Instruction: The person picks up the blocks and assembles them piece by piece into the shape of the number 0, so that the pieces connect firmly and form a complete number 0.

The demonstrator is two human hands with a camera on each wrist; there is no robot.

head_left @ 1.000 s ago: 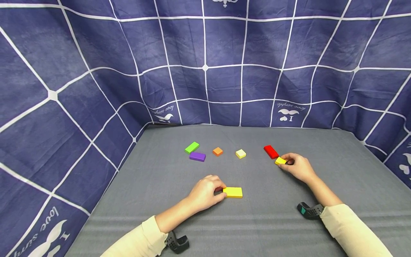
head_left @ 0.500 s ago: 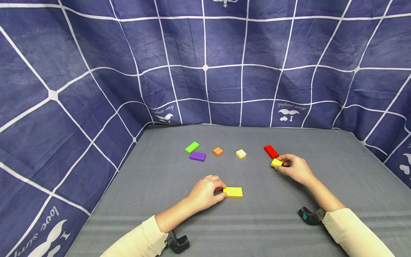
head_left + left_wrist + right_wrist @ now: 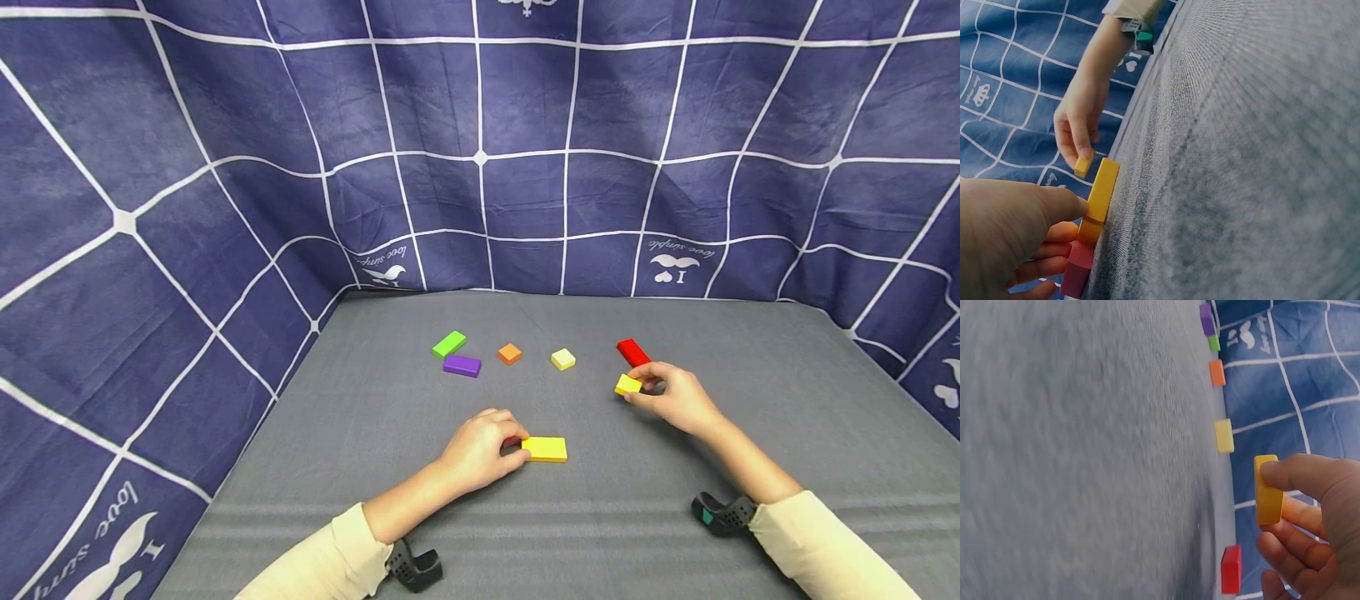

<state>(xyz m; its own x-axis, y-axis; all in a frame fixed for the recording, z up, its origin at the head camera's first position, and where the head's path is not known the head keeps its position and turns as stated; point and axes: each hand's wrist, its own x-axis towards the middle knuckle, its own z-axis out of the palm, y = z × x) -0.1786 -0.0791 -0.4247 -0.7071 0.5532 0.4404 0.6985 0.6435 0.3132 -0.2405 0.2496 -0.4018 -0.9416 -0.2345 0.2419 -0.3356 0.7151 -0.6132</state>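
My left hand (image 3: 480,454) pinches the near end of a long yellow block (image 3: 546,449) that lies on the table. Beside that end, mostly under the hand, is a reddish block (image 3: 1077,269), clearest in the left wrist view. My right hand (image 3: 678,398) holds a small yellow block (image 3: 627,385) between thumb and fingers, raised off the table in the right wrist view. Just behind the right hand's fingers lies a red block (image 3: 633,352), partly covered by them in the head view.
Farther back on the grey table (image 3: 600,517) lie a pale yellow square block (image 3: 562,359), an orange one (image 3: 509,354), a purple block (image 3: 462,365) and a green block (image 3: 449,344). Blue checked cloth (image 3: 525,200) hangs behind and at the left.
My right hand has carried the small yellow block leftward and slightly toward me, away from the red block. The left hand and the long yellow block have stayed in place.
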